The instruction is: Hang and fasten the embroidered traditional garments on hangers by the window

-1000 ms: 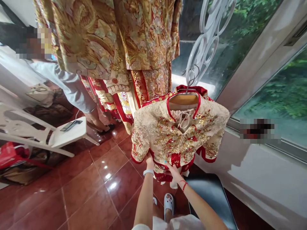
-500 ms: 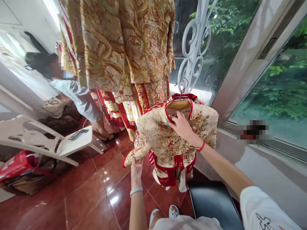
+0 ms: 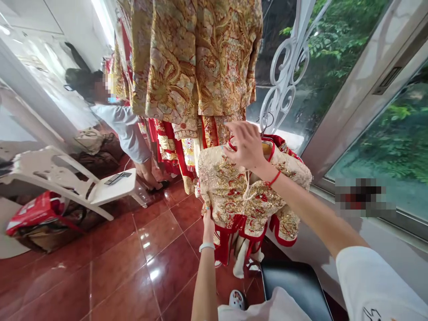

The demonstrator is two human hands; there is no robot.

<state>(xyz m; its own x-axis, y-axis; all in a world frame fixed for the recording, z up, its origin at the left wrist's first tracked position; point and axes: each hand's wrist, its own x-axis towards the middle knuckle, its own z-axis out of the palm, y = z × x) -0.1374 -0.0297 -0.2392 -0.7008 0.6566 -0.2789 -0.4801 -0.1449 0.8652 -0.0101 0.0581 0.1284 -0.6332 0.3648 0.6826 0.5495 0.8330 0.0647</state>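
Observation:
An embroidered beige-and-gold jacket (image 3: 227, 183) with red trim hangs in front of me on a metal hanger (image 3: 266, 122). At its left sleeve end my left hand (image 3: 208, 223) is closed on the cuff, with part of the fingers hidden by the fabric. My right hand (image 3: 247, 145) is over the collar, its thumb near the shoulder and its fingers stretched out above, apart from the thumb. A pale cord (image 3: 248, 189) hangs down the jacket's front. Red and white cloth shows below the hem.
Long gold embroidered garments (image 3: 174, 67) hang above and behind. A black-seated chair (image 3: 294, 285) stands close at right, beside the window wall. At left are a white chair (image 3: 117, 189) with a phone-like dark object, a red bag (image 3: 36, 211), and another person (image 3: 123, 129).
My right hand has risen from the jacket's front to above its collar. My left hand has drawn the sleeve in toward the jacket's body, and the sleeve now hangs lower.

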